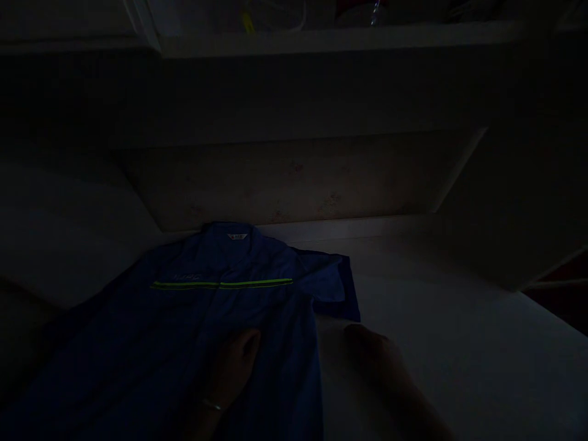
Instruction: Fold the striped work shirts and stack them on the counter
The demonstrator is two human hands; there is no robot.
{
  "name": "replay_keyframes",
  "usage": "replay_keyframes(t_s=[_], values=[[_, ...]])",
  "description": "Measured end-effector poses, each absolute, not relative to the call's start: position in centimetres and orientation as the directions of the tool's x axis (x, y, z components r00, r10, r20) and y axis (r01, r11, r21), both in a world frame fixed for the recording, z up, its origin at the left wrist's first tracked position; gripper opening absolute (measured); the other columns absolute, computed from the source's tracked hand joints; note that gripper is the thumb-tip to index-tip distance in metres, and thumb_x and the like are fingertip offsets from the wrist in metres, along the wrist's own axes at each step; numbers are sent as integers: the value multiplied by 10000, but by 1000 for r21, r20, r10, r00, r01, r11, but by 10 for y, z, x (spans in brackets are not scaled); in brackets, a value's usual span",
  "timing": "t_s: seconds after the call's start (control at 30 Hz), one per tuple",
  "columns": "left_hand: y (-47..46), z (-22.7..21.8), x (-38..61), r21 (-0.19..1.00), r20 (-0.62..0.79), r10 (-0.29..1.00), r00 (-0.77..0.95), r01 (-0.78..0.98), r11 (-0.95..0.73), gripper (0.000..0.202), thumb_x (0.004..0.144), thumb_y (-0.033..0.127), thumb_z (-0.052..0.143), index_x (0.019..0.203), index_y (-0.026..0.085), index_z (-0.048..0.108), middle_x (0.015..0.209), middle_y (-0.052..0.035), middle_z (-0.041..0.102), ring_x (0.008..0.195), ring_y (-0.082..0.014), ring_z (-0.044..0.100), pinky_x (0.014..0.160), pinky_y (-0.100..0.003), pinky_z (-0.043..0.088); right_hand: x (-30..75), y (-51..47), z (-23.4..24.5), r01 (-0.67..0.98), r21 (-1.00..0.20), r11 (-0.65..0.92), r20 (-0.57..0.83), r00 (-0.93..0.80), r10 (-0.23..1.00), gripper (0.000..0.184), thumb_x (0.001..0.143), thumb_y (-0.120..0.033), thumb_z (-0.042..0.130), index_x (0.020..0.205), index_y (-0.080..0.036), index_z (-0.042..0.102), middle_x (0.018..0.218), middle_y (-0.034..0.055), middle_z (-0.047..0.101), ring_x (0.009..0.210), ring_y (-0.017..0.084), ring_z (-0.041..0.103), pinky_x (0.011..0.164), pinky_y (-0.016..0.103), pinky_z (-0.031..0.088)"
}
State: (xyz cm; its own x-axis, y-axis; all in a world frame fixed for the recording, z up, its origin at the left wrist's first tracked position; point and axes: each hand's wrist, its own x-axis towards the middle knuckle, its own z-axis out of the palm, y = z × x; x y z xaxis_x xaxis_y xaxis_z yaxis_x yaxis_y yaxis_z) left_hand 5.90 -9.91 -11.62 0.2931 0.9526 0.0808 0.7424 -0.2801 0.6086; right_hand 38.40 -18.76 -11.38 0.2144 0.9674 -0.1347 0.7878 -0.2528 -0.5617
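A dark blue short-sleeved work shirt (257, 309) lies spread front up, with a bright yellow-green stripe (257, 283) across the chest and a small white label (237, 236) inside the collar. Over the lower front of the shirt is my left hand (237, 355), its fingers curled in and mostly lost in the dark; a band (212, 404) circles that wrist. My right hand (374, 349) is just below the cuff of the sleeve (324, 278) on the right, over the pale surface. Its fingers are closed too, and shadow hides whatever they may hold.
Under the shirt is a pale flat surface (441, 331), ending in an edge at the right. A flower-patterned panel (294, 184) stands behind it, between dark side walls. Above runs a shelf (340, 40) holding dim items, one of them yellow (248, 22).
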Motion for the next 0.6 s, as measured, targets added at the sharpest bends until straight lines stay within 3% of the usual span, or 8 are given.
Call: replay_keyframes(t_s=[0.6], values=[[-99, -113, 61, 580, 29, 953, 301, 772, -261, 332, 913, 377, 408, 1023, 248, 693, 1079, -32, 733, 1000, -191, 672, 918, -328, 504, 391, -186, -123, 778, -575, -253, -175, 186, 967, 473, 914, -479, 311, 1145, -266, 665, 1055, 60, 727, 937, 242, 679, 750, 308, 462]])
